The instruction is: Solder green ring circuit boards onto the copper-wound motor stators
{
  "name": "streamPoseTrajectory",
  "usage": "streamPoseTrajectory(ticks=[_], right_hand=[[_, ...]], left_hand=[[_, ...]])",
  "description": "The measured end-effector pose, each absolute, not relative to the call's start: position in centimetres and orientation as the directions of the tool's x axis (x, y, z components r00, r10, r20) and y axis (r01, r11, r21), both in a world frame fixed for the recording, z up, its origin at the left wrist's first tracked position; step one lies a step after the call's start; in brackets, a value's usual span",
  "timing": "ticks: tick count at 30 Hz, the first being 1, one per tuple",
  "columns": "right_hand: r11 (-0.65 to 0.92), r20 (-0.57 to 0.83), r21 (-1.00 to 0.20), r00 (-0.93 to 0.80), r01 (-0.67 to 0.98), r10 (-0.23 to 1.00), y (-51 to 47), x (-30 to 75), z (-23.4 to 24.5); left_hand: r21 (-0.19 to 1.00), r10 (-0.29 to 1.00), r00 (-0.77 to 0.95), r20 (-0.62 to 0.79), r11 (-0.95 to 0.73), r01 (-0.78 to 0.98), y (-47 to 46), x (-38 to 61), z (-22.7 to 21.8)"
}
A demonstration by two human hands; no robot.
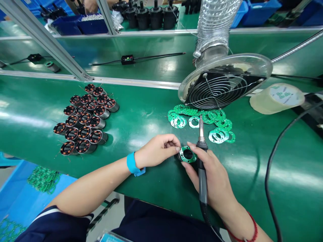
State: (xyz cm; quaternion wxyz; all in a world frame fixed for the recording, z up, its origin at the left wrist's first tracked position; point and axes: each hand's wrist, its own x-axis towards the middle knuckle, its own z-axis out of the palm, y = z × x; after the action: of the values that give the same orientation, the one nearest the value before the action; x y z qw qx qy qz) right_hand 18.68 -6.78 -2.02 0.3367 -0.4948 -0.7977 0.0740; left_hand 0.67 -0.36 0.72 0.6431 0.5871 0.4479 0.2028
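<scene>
A green ring-shaped circuit board [194, 158] sits on top of a dark cylindrical part on the table in front of me. My left hand [157, 150] is closed in a pinch at the board's left edge; what lies between thumb and forefinger is too small to make out. A soldering iron [202, 183] is gripped in my right hand [214, 176], tip pointing away from me. The thumb and forefinger of that hand also touch the board's right side. Beyond the hands lie several loose green ring boards [218, 135], some overlapping.
A fume extractor fan [219, 90] on a clear duct overhangs the loose boards. Wound motor stators [84, 132] stand grouped at left. A tape roll [276, 99] and black cable [268, 168] are at right. A blue bin [15, 188] with green boards sits lower left.
</scene>
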Motion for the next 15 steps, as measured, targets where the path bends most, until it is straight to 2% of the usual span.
streamPoseTrajectory(ticks=[6, 9, 13, 15], right_hand=[[0.581, 0.515, -0.405, -0.349, 0.706, 0.783, -6.8, 18.4, -1.4], [0.573, 0.507, -0.403, -0.347, 0.714, 0.789, -6.8, 18.4, -1.0], [0.562, 0.51, -0.47, -0.31, 0.68, 0.802, -7.0, 18.8, -0.9], [0.547, 0.54, -0.535, -0.238, 0.643, 0.807, -7.4, 19.1, -1.1]], left_hand=[[0.942, 0.806, 0.509, -0.301, 0.167, 0.292, -0.9, 0.9, 0.8], [0.939, 0.823, 0.496, -0.278, 0.124, 0.321, -1.0, 0.9, 1.0], [0.931, 0.845, 0.502, -0.185, -0.013, 0.364, -1.4, 0.9, 1.0], [0.922, 0.853, 0.504, -0.138, -0.075, 0.38, -1.5, 0.9, 0.8]])
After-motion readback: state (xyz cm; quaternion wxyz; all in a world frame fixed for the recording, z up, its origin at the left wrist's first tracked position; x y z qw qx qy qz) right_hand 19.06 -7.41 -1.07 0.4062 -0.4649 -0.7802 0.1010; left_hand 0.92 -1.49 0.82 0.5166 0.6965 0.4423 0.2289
